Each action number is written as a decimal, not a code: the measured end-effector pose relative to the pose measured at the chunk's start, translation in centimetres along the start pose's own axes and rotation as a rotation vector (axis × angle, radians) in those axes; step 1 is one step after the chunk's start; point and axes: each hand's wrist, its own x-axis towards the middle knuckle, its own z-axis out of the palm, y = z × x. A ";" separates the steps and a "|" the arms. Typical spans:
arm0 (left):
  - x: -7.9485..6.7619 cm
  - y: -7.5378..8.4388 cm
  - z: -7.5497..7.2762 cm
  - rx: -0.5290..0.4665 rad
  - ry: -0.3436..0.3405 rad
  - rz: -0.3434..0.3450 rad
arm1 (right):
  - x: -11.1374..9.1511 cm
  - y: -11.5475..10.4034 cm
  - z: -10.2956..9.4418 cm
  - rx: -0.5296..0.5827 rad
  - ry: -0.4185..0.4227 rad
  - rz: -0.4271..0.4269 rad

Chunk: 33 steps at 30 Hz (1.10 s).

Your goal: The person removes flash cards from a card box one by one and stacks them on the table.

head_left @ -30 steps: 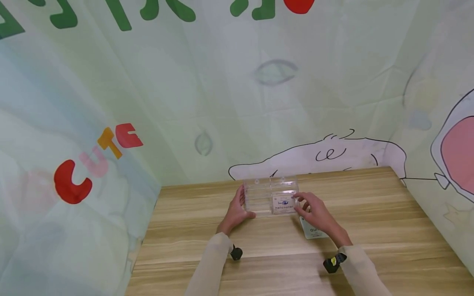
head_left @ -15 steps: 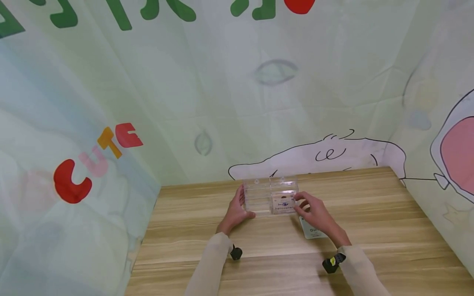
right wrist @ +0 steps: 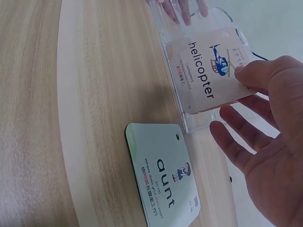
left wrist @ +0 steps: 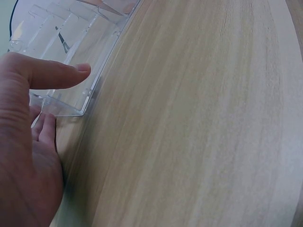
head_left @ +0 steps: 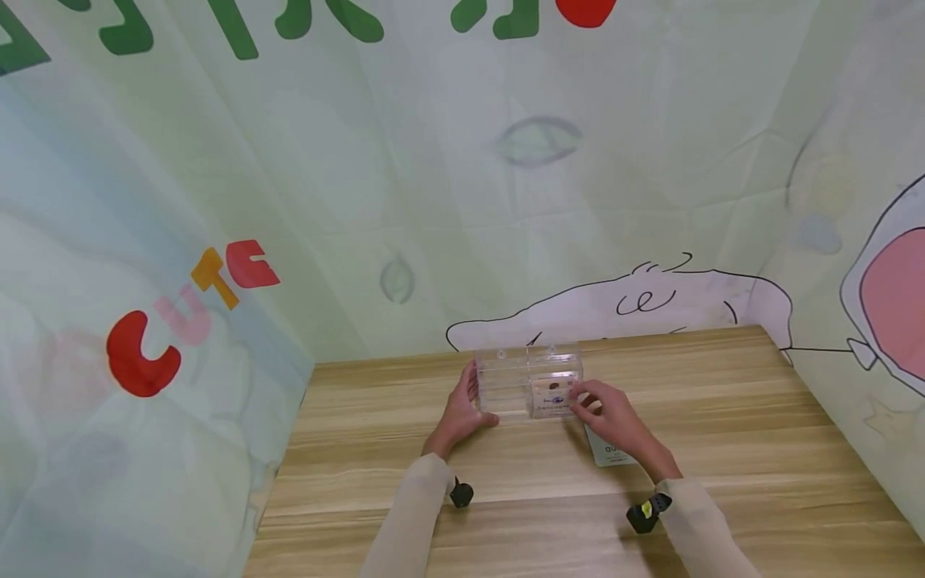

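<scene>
A clear plastic tiered holder [head_left: 503, 401] stands near the back of the table. My left hand [head_left: 462, 411] grips its left end, with the thumb [left wrist: 61, 74] across the front and the fingers [left wrist: 46, 126] at the side. In the right front compartment, a stack of word cards leans forward, the helicopter card [right wrist: 208, 71] foremost. My right hand [head_left: 607, 413] pinches that card at its upper right corner, thumb on its face. Behind it, the top of another card with a brown picture [head_left: 554, 386] shows. The right hand's lower fingers [right wrist: 241, 127] are spread beside the holder's end.
An aunt card [right wrist: 163, 175] with rounded corners and a punched hole lies on the wooden table [head_left: 520, 522], just in front of the holder's right end. A printed cloth backdrop [head_left: 462, 201] rises right behind the table's back edge.
My right hand has shifted slightly left onto the helicopter card's corner. The card has tipped forward, uncovering the brown-pictured card behind it. My left hand and the holder stay put.
</scene>
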 end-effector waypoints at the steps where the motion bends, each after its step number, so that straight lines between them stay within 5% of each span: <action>1: 0.0 0.0 0.0 0.002 -0.001 -0.001 | 0.0 0.1 0.0 -0.004 0.003 -0.002; 33: 0.3 -0.5 0.2 0.023 0.001 -0.019 | 0.5 -0.6 -1.1 -0.024 0.073 -0.063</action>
